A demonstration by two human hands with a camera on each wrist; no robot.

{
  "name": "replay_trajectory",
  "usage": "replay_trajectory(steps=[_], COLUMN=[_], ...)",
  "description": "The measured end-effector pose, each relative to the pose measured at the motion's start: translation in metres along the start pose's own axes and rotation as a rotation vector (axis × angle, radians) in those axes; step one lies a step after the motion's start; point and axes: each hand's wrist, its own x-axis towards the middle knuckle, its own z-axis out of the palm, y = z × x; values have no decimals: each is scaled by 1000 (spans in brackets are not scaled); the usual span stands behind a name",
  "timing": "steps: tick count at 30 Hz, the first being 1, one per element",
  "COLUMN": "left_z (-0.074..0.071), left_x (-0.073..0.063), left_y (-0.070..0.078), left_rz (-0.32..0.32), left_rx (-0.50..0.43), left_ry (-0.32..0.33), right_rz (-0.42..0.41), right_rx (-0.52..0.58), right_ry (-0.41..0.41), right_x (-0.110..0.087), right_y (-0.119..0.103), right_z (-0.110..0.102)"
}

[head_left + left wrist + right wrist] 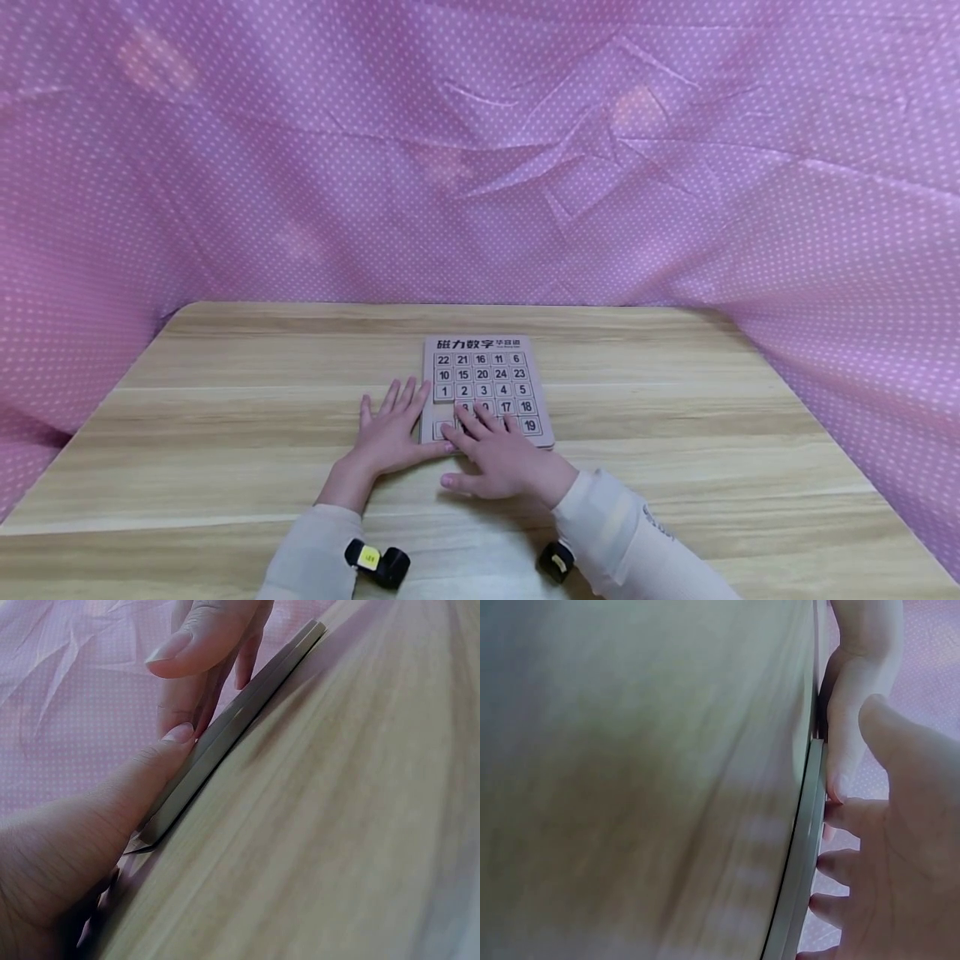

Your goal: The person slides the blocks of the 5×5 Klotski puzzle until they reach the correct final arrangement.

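Note:
A sliding number puzzle (536,392) lies flat on the wooden table, its numbered tiles set in rows beneath a printed title. There is a gap at the left of the fourth row. My left hand (393,437) rests at the puzzle's left side with straight, spread fingers, its thumb on the lower left edge. Over the lower rows lies my right hand (498,454), fingers extended and fingertips touching the tiles. It hides several numbers. In the left wrist view the left thumb (150,769) meets the board's edge; the right wrist view shows the right fingertips (834,864) against its top.
The pale wooden table (712,417) extends on both sides of the puzzle. A pink dotted cloth (480,167) hangs behind and along the sides. Black straps with small devices (390,567) sit on both sleeved wrists.

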Motion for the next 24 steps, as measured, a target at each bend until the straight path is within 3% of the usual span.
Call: replay_trajectory(steps=[10,24], left_z=[-1,2], left_x=[1,0], left_y=[1,1], left_rz=[-8,-15], left_rx=[5,4], left_ry=[-6,-6], right_rz=[3,121], right_rx=[38,71], right_ry=[32,74], right_x=[-4,-39], right_y=[8,53], right_z=[-2,-2])
